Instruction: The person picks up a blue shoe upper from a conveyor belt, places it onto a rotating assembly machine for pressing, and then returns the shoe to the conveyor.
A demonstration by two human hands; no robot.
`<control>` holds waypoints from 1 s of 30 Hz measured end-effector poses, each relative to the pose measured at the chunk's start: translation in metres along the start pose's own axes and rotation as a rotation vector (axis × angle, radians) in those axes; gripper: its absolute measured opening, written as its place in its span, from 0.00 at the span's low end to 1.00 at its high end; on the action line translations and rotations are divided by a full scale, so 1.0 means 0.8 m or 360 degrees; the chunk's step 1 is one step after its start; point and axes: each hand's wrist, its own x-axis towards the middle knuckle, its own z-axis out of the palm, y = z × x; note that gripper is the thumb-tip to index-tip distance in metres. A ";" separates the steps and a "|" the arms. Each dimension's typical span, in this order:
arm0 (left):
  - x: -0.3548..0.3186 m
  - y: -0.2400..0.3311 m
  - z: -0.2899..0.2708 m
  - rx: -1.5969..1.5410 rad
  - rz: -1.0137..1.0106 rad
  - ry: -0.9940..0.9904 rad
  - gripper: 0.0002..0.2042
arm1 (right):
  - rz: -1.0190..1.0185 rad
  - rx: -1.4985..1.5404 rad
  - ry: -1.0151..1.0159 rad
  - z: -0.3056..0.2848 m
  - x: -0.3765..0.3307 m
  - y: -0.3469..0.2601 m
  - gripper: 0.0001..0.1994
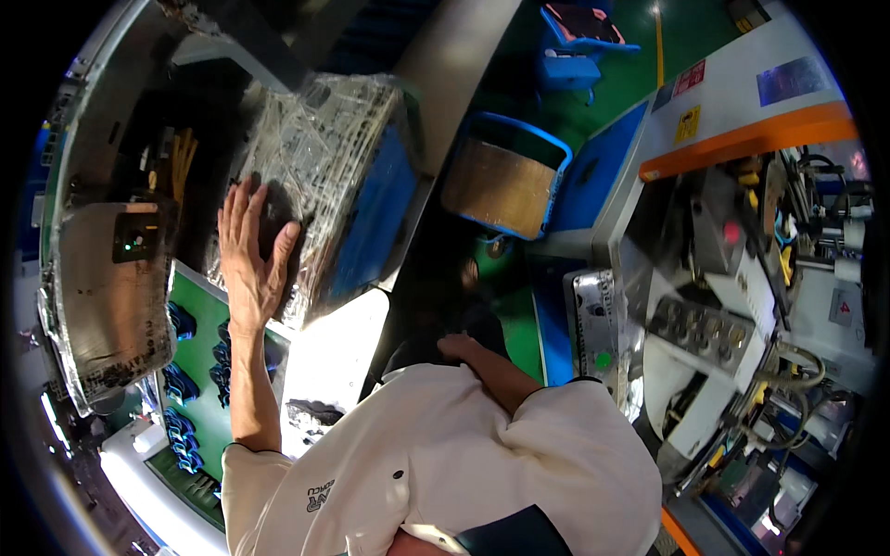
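My left hand is raised with its fingers spread, its palm against the plastic-wrapped stack of dark flat pieces in a blue crate. It holds nothing. My right forearm lies bent across my white shirt, and only the back of my right hand shows near my chest; its fingers are hidden. A green conveyor belt carrying several blue shoe parts runs below my left arm.
A blue bin with a brown panel inside stands on the green floor. A white and orange machine with cables, buttons and a metal panel fills the right side. A steel-clad machine housing stands at the left.
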 end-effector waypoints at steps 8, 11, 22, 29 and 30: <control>-0.002 -0.010 0.013 -0.0014 0.0144 0.0161 0.29 | -0.0047 0.0179 0.0103 0.011 -0.067 -0.057 0.12; -0.004 -0.007 0.016 0.0002 0.0154 0.0213 0.30 | -0.0007 -0.0051 0.0219 0.034 -0.086 -0.054 0.11; -0.014 -0.015 0.012 0.0083 0.0144 0.0217 0.30 | -0.0614 0.0875 0.1684 -0.083 -0.240 -0.124 0.08; -0.011 -0.012 0.019 0.0087 0.0167 0.0169 0.31 | 0.0352 0.1686 0.2774 -0.127 -0.257 0.059 0.09; -0.009 -0.012 0.018 0.0081 0.0174 0.0184 0.31 | 0.0549 0.1519 0.2540 -0.112 -0.221 0.093 0.11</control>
